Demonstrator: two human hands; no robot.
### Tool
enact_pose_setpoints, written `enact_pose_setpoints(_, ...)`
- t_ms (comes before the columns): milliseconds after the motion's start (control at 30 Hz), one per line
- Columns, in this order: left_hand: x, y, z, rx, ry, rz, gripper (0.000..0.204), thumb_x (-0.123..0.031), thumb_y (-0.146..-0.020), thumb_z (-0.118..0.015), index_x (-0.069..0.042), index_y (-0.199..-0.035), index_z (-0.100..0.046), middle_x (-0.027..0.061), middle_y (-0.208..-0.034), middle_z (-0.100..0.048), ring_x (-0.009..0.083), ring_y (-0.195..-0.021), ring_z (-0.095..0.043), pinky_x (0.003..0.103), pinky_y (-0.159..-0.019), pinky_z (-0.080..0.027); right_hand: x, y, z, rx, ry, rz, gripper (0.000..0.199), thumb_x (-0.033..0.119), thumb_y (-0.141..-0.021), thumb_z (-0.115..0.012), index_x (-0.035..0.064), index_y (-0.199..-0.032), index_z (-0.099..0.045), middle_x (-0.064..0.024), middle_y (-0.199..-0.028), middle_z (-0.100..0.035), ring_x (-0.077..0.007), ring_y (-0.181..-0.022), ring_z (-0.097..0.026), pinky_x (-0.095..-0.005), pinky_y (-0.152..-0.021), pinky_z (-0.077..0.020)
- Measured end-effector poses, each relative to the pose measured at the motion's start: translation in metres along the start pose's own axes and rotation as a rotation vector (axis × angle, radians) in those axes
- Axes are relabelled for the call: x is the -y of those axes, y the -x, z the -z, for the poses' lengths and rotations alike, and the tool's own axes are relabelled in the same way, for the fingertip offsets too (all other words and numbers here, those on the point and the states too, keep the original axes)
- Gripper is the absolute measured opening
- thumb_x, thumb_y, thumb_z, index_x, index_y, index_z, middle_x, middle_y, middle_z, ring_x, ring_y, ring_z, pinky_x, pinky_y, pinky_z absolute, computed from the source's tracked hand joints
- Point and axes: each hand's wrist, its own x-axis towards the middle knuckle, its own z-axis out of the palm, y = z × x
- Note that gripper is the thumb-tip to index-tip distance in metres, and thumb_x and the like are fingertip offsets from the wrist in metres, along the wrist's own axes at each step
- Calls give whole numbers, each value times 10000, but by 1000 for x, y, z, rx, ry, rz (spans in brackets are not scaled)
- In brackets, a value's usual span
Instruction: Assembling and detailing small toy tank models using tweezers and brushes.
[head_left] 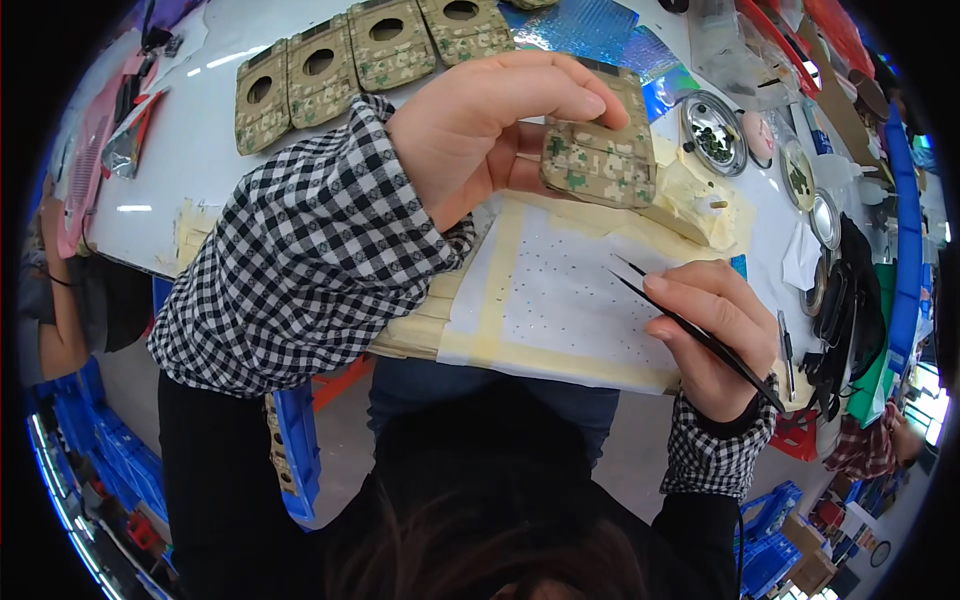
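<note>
My left hand [500, 120] is closed around a camouflage-patterned rectangular case [605, 165], holding it tilted above the far edge of a white sheet [570, 270]. Its fingers reach behind the piece and the thumb lies near its top. Small dark dots are scattered over the sheet, which has yellow tape along its borders. In my right hand [725, 335] is a pair of black tweezers [700, 335], pinched between thumb and fingers. The tweezers' tips point up and left over the sheet, slightly apart, touching nothing that I can make out.
Several camouflage pieces with round holes [318, 62] stand in a row at the far left. A round metal tin [713, 133] with dark green bits sits at the far right, beside a yellow-taped block [700, 205]. A pen [787, 355] lies right of my right hand. Another person's arm [60, 290] shows at left.
</note>
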Motion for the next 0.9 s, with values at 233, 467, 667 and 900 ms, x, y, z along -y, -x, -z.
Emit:
enact_pose_setpoints(233, 0, -1, -5, 11, 0, -31, 253, -239, -905, -543, -43, -1055, -595, 34, -1003, -621, 123, -951, -612, 317, -866, -512, -3, 2, -6, 1, -17, -12, 336, 2, -691, -755, 19, -1019, -685, -125, -890, -649, -235, -805, -628, -299, -699, -494)
enact_pose_setpoints(467, 0, -1, -5, -3, 5, -19, 244, -225, -908, -532, -41, -1058, -590, 39, -1003, -619, 122, -940, -613, 313, -852, -516, -5, 2, -4, -14, -40, -6, 324, 12, -697, -755, 16, -1013, -685, -143, -924, -654, -247, -831, -638, -297, -727, -501)
enact_pose_setpoints(667, 0, -2, -2, -2, -6, -8, 239, -225, -919, -509, -40, -1056, -572, 39, -972, -627, 112, -916, -620, 288, -829, -518, -10, 21, 7, -125, -28, -118, 298, 34, -707, -760, -21, -986, -672, -166, -946, -667, -254, -849, -649, -296, -754, -502)
enact_pose_setpoints(900, 0, -1, -1, 26, 10, 5, 255, -208, -928, -459, -8, -1067, -536, 107, -1005, -641, 155, -975, -639, 293, -853, -513, -19, 41, 8, -264, -215, -359, 186, 52, -819, -672, -61, -966, -651, -158, -906, -669, -227, -841, -648, -283, -771, -489)
